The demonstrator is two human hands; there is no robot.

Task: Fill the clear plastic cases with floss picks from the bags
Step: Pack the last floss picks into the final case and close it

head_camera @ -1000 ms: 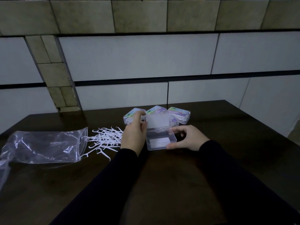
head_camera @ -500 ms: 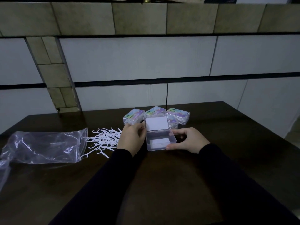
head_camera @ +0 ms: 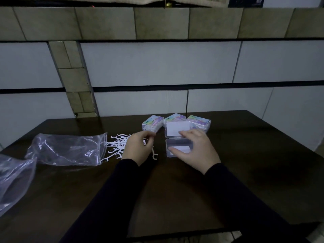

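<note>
Clear cases: one open [head_camera: 178,137], three filled [head_camera: 152,123]; two bags [head_camera: 66,149]

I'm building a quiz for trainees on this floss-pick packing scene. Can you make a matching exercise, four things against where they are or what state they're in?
Things:
1. open clear case
2. loose floss picks
3. plastic bag
4. three labelled cases

Places or states:
A. lying flat at the table's left
B. lined up at the back, lids shut
C. under the right hand, lid tipped back
D. scattered beside the bag's mouth, by the left hand

Pairs: 1-C, 2-D, 3-A, 4-B
</note>
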